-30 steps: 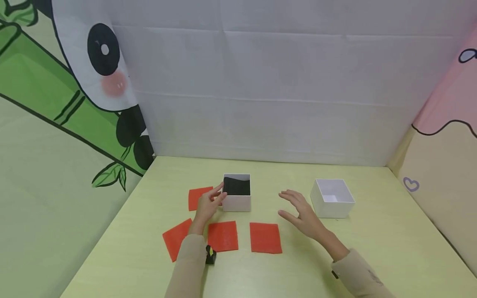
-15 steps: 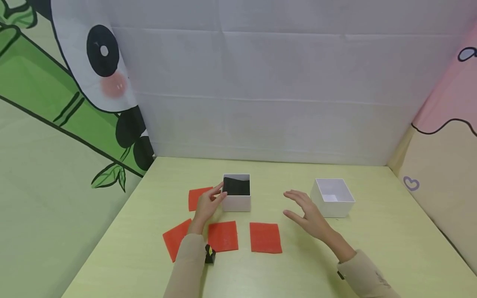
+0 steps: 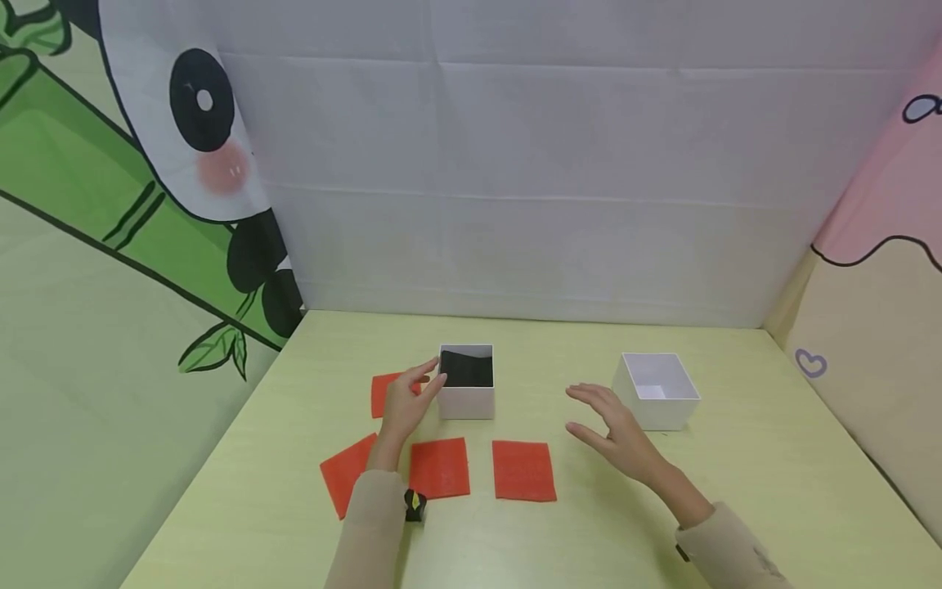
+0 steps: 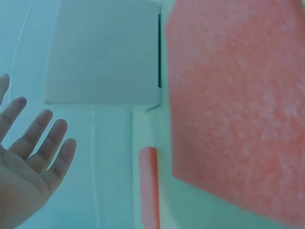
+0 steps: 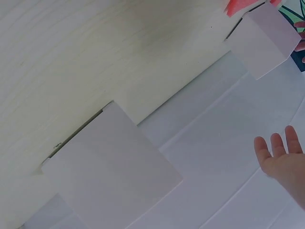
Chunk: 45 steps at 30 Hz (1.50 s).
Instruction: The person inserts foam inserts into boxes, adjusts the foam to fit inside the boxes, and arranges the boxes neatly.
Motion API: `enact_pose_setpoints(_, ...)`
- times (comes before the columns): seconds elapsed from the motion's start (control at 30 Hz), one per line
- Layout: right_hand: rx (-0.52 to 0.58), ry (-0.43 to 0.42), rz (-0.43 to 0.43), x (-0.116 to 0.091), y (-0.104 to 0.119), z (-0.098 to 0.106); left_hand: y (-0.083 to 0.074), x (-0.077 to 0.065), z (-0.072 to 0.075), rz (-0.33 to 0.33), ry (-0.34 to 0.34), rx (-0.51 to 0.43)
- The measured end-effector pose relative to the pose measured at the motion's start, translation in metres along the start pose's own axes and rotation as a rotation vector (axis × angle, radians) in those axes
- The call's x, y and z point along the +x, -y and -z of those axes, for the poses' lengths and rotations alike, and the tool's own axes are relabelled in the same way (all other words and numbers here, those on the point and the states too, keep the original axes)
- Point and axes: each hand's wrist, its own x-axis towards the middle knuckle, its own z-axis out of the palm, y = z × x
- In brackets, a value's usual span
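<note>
A white box (image 3: 467, 403) with a folded black piece (image 3: 468, 370) in it stands at mid-table in the head view. Just off its left side, my left hand (image 3: 406, 402) hovers with its fingers spread; the left wrist view shows that hand (image 4: 31, 167) holding nothing. Partly behind the left hand lies a red square piece (image 3: 382, 394). My right hand (image 3: 621, 438) is raised with straight fingers and an empty palm, in front of and left of a second white box (image 3: 657, 415) whose visible inside is bare. In the right wrist view, three of its fingertips (image 5: 277, 145) show.
More red squares lie flat nearer the front: one (image 3: 346, 474) beside the left sleeve, one (image 3: 440, 468) in the middle and one (image 3: 524, 470) to its right. A small black object (image 3: 415, 505) shows at the left cuff. A white sheet (image 3: 515, 164) hangs behind the table (image 3: 559, 343).
My right hand has drifted right and a little nearer me. My left hand has eased slightly away from the box's left side. The boxes and red squares stay put.
</note>
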Motion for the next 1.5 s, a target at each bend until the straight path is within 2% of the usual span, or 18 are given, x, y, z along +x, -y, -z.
enact_pose_setpoints(0.33,-0.014,-0.009,-0.018,-0.006,-0.001,0.003,-0.023,-0.013,0.006,-0.091,-0.024,-0.062)
enact_pose_setpoints(0.47,-0.020,-0.011,-0.021,-0.008,-0.002,0.003,-0.032,-0.019,0.006,-0.157,-0.034,-0.072)
enact_pose_setpoints(0.63,-0.025,-0.016,-0.018,-0.011,-0.002,0.005,-0.043,-0.027,0.002,-0.228,-0.001,-0.112)
enact_pose_setpoints(0.8,-0.023,-0.023,-0.012,-0.012,-0.002,0.006,-0.057,-0.035,-0.003,-0.240,0.057,-0.153)
enact_pose_setpoints(1.0,-0.017,-0.045,0.004,-0.014,-0.005,0.006,-0.072,-0.045,-0.007,-0.225,0.106,-0.147)
enact_pose_setpoints(1.23,-0.034,-0.054,-0.003,-0.017,-0.004,0.012,-0.104,-0.060,0.001,-0.221,0.126,-0.148)
enact_pose_setpoints(1.5,-0.029,-0.068,-0.015,-0.022,-0.008,0.019,-0.109,-0.063,0.000,-0.188,0.150,-0.134)
